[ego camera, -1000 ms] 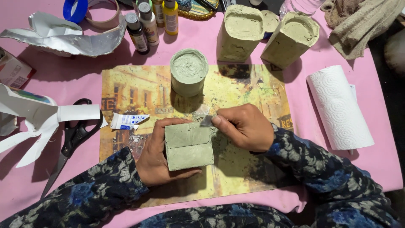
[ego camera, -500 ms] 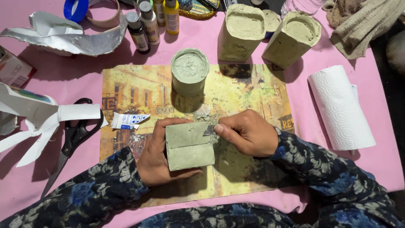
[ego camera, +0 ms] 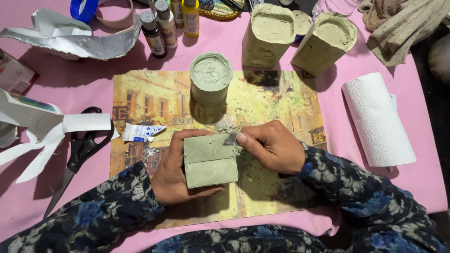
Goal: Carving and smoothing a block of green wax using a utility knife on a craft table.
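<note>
We hold the green block near centre in our left hand; right hand fingers pinch a small scraper at its far-right edge. Scrapings lie beside it; trimming seems unfinished.

- Our left hand and right hand are bare, with no gloves or rings that we can see.
- Both our arms wear long sleeves of dark navy fabric with blue and grey flowers, reaching the wrists.
</note>
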